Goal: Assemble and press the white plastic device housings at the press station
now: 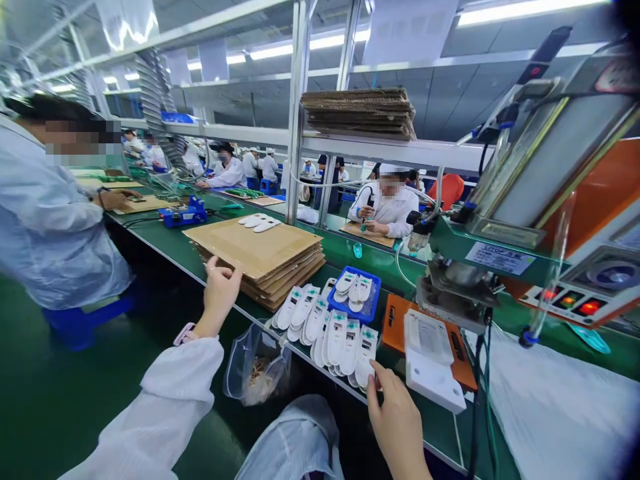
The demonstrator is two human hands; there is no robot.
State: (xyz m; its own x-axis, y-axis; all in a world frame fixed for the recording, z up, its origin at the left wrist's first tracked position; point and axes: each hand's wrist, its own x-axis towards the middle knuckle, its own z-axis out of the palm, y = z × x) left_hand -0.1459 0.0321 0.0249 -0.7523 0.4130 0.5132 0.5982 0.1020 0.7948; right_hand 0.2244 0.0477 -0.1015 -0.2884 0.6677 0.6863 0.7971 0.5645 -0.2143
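Note:
My left hand (221,293) is at the near left corner of a stack of brown cardboard sheets (265,250), its fingers apart and nothing in it. On top of that stack lie a few white oval parts (259,222). My right hand (395,407) reaches to the near end of the rows of white plastic shells (336,337), its fingertips at the rightmost shell (367,353); thumb and index finger are apart. Behind the rows, a blue tray (373,303) holds more white shells. Right of them, a white fixture block (433,380) sits on an orange plate (395,320).
A press machine (480,247) with lit buttons stands at the right, cables hanging before it. A plastic bag (257,367) hangs below the bench edge. One person (55,200) sits at the left, another (395,207) across the bench. Cardboard (357,113) lies on the shelf above.

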